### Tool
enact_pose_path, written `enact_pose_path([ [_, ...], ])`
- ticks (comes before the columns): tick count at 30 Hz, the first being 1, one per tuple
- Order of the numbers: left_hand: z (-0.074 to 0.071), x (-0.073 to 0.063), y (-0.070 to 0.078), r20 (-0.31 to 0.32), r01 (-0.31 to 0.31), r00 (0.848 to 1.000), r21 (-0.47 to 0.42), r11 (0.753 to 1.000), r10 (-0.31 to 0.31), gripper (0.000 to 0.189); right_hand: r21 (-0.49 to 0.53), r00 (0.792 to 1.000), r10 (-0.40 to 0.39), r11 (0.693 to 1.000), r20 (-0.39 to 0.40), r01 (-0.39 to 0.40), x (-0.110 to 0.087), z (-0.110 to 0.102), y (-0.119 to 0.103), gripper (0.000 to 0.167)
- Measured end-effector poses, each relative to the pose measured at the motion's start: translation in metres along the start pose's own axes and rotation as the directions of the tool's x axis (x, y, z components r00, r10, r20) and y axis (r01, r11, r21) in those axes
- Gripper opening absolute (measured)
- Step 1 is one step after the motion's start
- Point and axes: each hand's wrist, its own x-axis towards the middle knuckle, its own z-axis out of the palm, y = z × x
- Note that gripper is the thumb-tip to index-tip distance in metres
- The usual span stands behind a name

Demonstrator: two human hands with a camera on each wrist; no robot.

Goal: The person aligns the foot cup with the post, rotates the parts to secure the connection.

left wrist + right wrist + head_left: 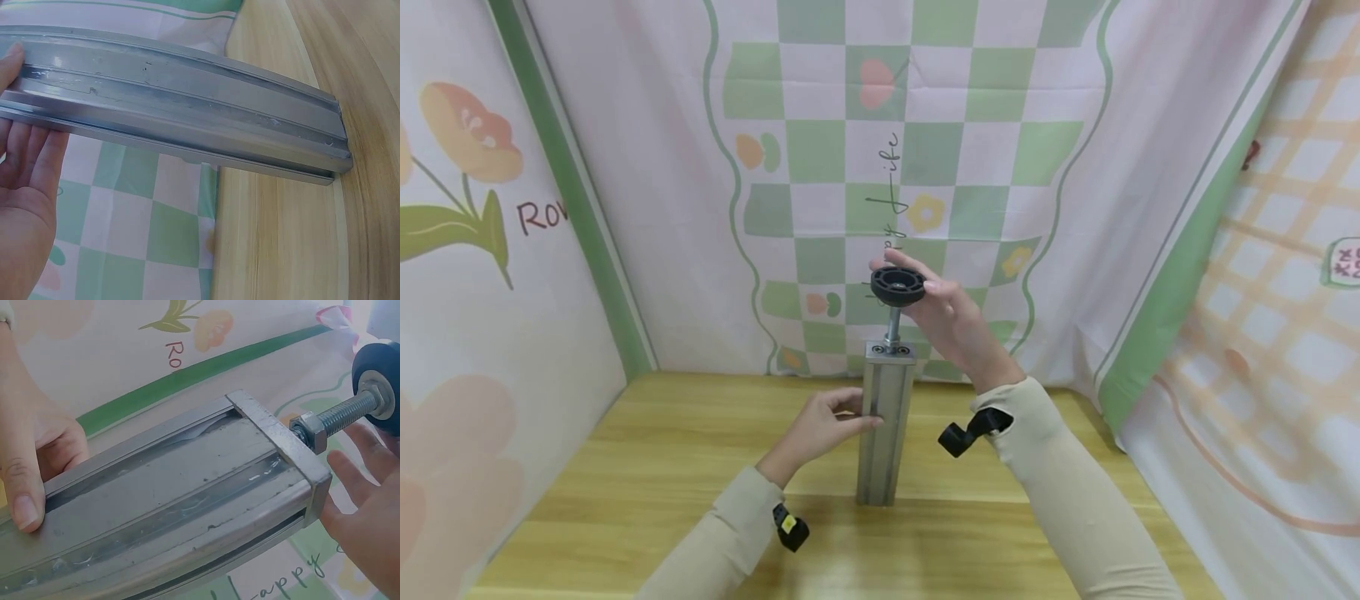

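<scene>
An aluminium profile (886,433) stands upright on the wooden table, with long grooves along its sides. My left hand (816,429) grips it around the middle, thumb on the near face and fingers behind; the left wrist view shows the thumb and fingers on opposite sides of the profile (181,94). A metal end plate (275,434) caps the top. From it rises a threaded rod (347,415) with a hex nut (309,432) at its base. A round black levelling foot (898,287) tops the rod. My right hand (951,321) holds its rim, thumb at the right edge and fingers behind.
The wooden table (625,475) reaches back to a patterned cloth (820,150) hanging behind it. More printed cloth hangs at the left (497,333) and right (1247,417). A black wrist mount (973,429) juts from the right sleeve.
</scene>
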Motion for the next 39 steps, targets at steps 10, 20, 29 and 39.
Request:
enact_pose_path([
  [10, -0.0008, 0.0, 0.0, 0.006, 0.005, 1.0, 0.003, 1.0, -0.005, 0.029, 0.024, 1.0, -0.001, 1.0, 0.002, 0.001, 0.0, 0.0005, 0.0009, 0.073],
  [20, -0.0008, -0.0006, 0.0013, 0.01, 0.006, 1.0, 0.012, 1.0, -0.006, 0.028, -0.013, 0.998, 0.009, 1.0, -0.055, -0.01, -0.0009, 0.002, 0.0, 0.065],
  [29, -0.0009, -0.0008, 0.0002, 0.006, 0.001, 1.0, 0.02, 1.0, -0.002, 0.028, -0.08, 0.992, 0.006, 0.997, -0.126, -0.016, -0.003, 0.0021, 0.0024, 0.065],
  [39, -0.0005, -0.0001, -0.0011, 0.001, -0.002, 1.0, 0.02, 1.0, 0.002, 0.028, -0.159, 0.975, 0.023, 0.985, -0.223, -0.059, -0.005, 0.0022, 0.0009, 0.052],
])
